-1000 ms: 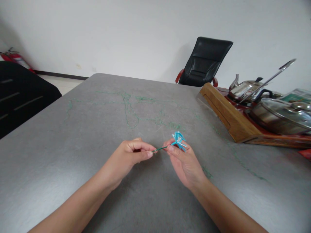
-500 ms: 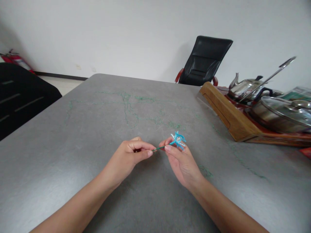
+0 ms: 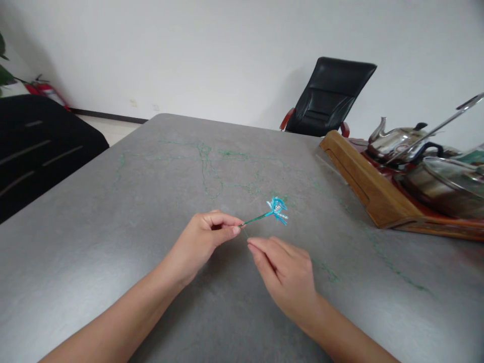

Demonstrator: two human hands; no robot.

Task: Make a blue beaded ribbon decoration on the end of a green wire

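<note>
Between the thumb and fingers of my left hand [image 3: 207,241] is the green stem of a blue artificial flower [image 3: 278,209]. Its thin blue petals and white beaded strands point right and slightly up. Below the stem, my right hand [image 3: 284,272] is closed in a pinch on a thin green thread [image 3: 246,233], which runs up to the stem beside my left fingertips. More loose green thread [image 3: 206,171] lies in tangled loops on the grey table beyond my hands, and a curly length trails off on the right.
On the right of the grey table [image 3: 113,262] stands a wooden tea tray [image 3: 351,181] bearing a metal teapot [image 3: 401,141] and a lidded pot [image 3: 446,186]. A black office chair [image 3: 328,96] is behind the table, another black chair [image 3: 41,151] at the left. A fire extinguisher [image 3: 47,91] stands by the wall.
My right hand has let go of the stem near the flower and moved down, now pinching the thread. My left hand keeps its hold on the stem. The view has shifted slightly left.
</note>
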